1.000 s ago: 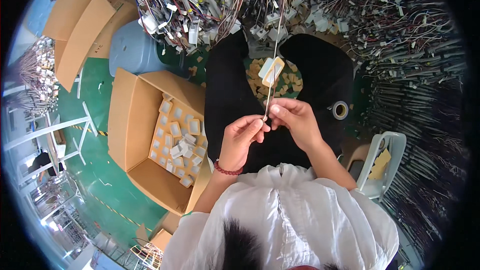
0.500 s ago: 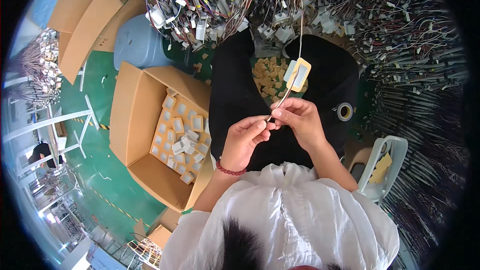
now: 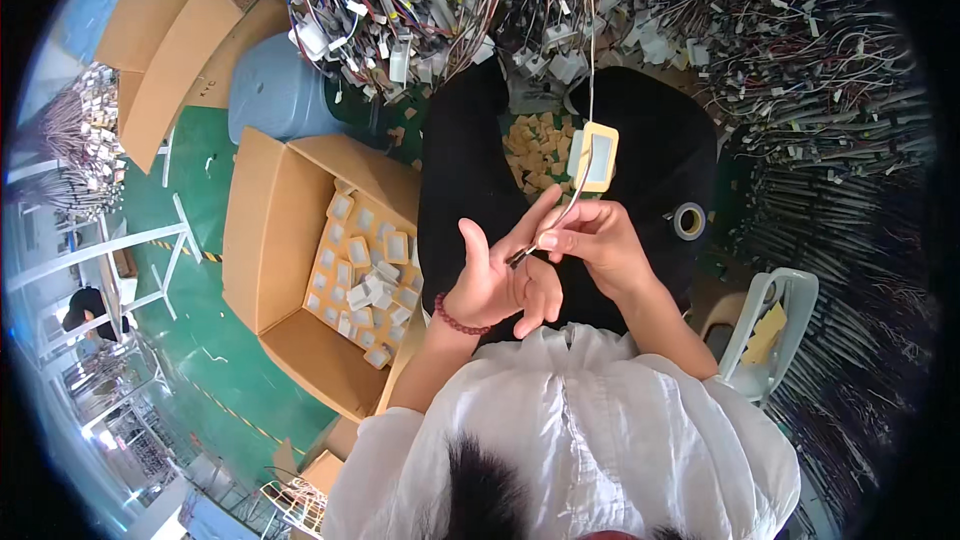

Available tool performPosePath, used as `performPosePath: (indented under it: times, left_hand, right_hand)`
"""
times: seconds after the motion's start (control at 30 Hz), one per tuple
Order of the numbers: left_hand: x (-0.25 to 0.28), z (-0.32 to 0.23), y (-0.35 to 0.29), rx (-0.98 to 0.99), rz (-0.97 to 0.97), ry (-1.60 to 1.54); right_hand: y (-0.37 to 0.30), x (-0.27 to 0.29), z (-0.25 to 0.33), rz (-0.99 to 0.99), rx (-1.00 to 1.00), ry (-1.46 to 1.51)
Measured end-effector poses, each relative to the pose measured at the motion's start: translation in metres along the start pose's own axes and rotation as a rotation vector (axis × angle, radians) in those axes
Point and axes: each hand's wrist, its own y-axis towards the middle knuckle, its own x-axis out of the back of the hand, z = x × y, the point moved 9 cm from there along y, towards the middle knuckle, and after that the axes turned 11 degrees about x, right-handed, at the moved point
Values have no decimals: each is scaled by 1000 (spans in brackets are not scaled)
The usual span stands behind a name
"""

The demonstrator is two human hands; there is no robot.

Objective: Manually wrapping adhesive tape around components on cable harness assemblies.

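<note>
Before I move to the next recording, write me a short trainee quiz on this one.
1. Which hand pinches the wire?
2. True or false: the tape lies to the left of the open box with the white pieces.
3. Where is the bracelet? a) right wrist, b) left wrist, c) both wrists.

Key:
1. The right hand; the left hand has its thumb spread away from the fingers.
2. False: the tape is to the right of the box.
3. b.

Dark letters (image 3: 207, 90) on upper-left cardboard box (image 3: 182, 55) (small, widely spaced).
</note>
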Motion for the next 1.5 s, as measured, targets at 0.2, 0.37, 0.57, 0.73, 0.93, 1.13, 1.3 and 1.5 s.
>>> performPosePath:
  times: [0.2,0.37,0.57,0.73,0.93,1.13,1.3,1.5]
  left_hand:
    - [-1,-1,2,-56,-151,-8]
    - [-8,-4,4,-77,-207,-29]
    - [-6,1,2,-69,-118,60]
    - [1,-3,-23,-33,-333,-48]
    - [-2,-4,-44,-63,-308,-60]
    - [-6,-7,-56,-70,-315,82]
    - [-6,-6,-58,-37,-270,184]
    - [-12,-10,-51,-43,-235,211]
  right_hand:
    - [-4,4,9,-61,64,-217]
    - [-4,3,14,-61,140,-252]
    - [-9,-1,21,-113,264,-311]
    - [-14,6,62,-146,518,-857]
    - [13,-42,64,482,599,-804]
    - [21,-44,61,515,456,-739]
    - [19,-48,69,556,516,-738]
    - [18,-44,73,529,508,-771]
